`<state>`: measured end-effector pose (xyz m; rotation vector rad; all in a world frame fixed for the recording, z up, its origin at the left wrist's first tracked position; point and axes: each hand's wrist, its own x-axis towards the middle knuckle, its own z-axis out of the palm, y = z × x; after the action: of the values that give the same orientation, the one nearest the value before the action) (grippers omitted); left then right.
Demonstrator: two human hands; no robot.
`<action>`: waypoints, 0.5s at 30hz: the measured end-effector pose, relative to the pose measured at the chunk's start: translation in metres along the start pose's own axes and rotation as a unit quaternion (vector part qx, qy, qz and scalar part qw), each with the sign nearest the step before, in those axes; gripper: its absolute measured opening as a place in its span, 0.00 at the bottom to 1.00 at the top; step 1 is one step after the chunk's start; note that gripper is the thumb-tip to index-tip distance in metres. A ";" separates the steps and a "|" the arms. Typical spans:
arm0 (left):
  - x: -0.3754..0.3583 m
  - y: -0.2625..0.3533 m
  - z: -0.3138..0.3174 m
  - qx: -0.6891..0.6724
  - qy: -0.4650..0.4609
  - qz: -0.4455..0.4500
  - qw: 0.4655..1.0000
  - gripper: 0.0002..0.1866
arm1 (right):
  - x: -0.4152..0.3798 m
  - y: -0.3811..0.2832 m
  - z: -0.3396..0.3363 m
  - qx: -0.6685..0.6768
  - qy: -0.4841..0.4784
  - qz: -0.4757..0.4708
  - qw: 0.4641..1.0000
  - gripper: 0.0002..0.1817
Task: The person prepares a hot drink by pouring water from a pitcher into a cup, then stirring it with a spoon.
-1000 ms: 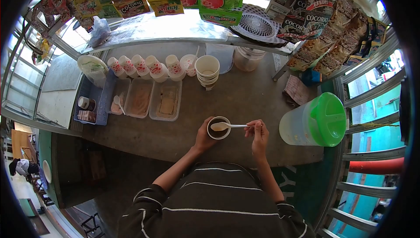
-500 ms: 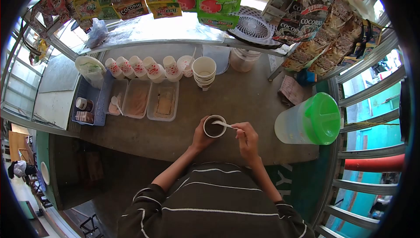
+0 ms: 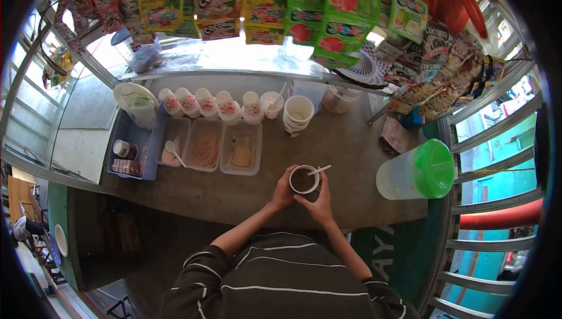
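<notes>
Between my two hands, over the front part of the counter, is a paper cup of dark brown drink. My left hand is wrapped round its left side. Fingers of my right hand press on the cup's right side and lower edge. A white plastic spoon leans in the cup, its handle sticking out over the right rim with no fingers on it. Behind the cup stands a stack of larger paper cups.
Three plastic tubs of powder sit left of the cup, with a row of printed cups behind. A blue basket is at the left. A green-lidded pitcher stands right. Drink sachets hang overhead.
My right hand has let go of the spoon and moved onto the cup. The spoon now rests in the cup. The camera view has shifted, so the counter things appear further right.
</notes>
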<state>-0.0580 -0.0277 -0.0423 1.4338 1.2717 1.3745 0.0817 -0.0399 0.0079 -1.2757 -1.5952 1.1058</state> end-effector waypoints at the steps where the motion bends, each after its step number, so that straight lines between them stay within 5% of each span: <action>1: 0.002 -0.002 -0.005 -0.003 -0.009 0.018 1.000 0.31 | 0.001 -0.001 0.009 0.019 0.038 -0.025 0.999 0.53; 5: 0.015 0.000 -0.024 -0.004 -0.018 0.034 0.999 0.31 | 0.019 -0.018 0.036 0.049 0.061 0.016 0.997 0.42; 9: 0.038 0.006 -0.041 -0.039 -0.023 0.021 0.999 0.35 | 0.035 -0.021 0.049 0.027 0.052 -0.004 0.998 0.41; 11: 0.044 0.011 -0.048 -0.036 -0.016 0.043 0.998 0.35 | 0.042 -0.023 0.053 0.115 0.026 0.060 0.991 0.39; 15: 0.061 0.004 -0.057 -0.038 0.007 0.063 0.997 0.38 | 0.058 -0.013 0.054 0.119 -0.023 -0.010 0.993 0.39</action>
<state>-0.1185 0.0242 -0.0174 1.4761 1.1424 1.5037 0.0174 0.0079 0.0073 -1.0810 -1.4552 1.2791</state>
